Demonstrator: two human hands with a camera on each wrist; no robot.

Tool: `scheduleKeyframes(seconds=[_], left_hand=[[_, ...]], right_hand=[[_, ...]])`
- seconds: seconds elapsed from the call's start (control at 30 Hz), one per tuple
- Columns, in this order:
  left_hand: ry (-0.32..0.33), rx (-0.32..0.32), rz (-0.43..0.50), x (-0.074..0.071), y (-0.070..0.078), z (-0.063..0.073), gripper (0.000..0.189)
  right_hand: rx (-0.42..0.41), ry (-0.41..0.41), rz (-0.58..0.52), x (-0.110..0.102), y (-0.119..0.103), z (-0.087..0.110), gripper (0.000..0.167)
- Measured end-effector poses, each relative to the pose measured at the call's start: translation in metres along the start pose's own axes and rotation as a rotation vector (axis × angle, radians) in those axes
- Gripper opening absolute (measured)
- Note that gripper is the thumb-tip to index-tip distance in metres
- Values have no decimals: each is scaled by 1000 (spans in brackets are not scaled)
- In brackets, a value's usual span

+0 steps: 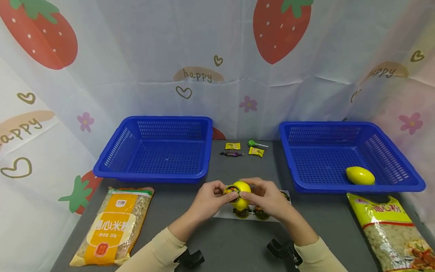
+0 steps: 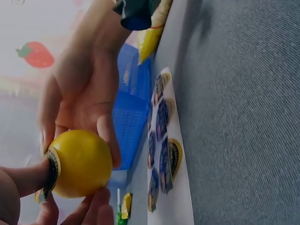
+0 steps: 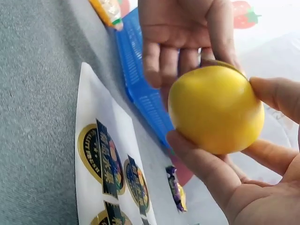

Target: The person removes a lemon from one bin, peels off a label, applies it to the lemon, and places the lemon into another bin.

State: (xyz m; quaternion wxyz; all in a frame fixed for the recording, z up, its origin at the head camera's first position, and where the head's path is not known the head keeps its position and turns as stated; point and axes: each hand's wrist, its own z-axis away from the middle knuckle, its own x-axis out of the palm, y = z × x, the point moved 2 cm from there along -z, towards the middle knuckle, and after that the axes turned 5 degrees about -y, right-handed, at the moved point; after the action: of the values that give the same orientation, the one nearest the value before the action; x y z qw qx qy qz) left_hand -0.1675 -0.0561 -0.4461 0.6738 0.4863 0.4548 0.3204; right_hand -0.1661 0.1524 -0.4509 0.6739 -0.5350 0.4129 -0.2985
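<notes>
A yellow lemon (image 1: 242,187) is held up between both hands, above a white sheet of round black-and-gold stickers (image 1: 266,215). The right hand (image 1: 270,198) grips the lemon with thumb and fingers around it. One round sticker (image 1: 232,193) lies against the lemon's left side, part of it standing off the fruit. The left hand (image 1: 212,198) pinches this sticker, its thumb (image 2: 30,178) pressing it to the lemon's skin. From the right wrist view, the lemon (image 3: 215,110) hides most of the sticker. Several stickers remain on the sheet (image 3: 101,89) below.
Blue baskets stand at the back left (image 1: 153,175) and back right (image 1: 295,181); a second lemon (image 1: 360,175) lies in the right one. Wrapped candies (image 1: 232,146) and a green lollipop (image 1: 252,143) lie between them. Pasta bags lie at the left (image 1: 112,226) and right (image 1: 391,230).
</notes>
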Motion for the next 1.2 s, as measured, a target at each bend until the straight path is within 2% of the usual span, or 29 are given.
scheduleKeyframes(seconds=[0.1,0.23,0.37,0.47,0.9,1.2], left_hand=[[37,21,-1,1,1,1,27],[118,31,-33,0,2,2,26],[170,32,-55,0,5,2,28],[175,40,-63,0,7,3,30],[181,16,-87,-4,14,2,28],[164,2,-37,-4,13,1,26]], right_hand=[[-45,21,71,0,0,0,50],[-56,59,153,1,-2,-1,54],[-18,37,50,4,-4,-2,56],[-16,29,-8,4,-5,-2,54],[-98,-3,-47,4,-4,-3,51],[-109,-20,-87,2,-3,-3,50]])
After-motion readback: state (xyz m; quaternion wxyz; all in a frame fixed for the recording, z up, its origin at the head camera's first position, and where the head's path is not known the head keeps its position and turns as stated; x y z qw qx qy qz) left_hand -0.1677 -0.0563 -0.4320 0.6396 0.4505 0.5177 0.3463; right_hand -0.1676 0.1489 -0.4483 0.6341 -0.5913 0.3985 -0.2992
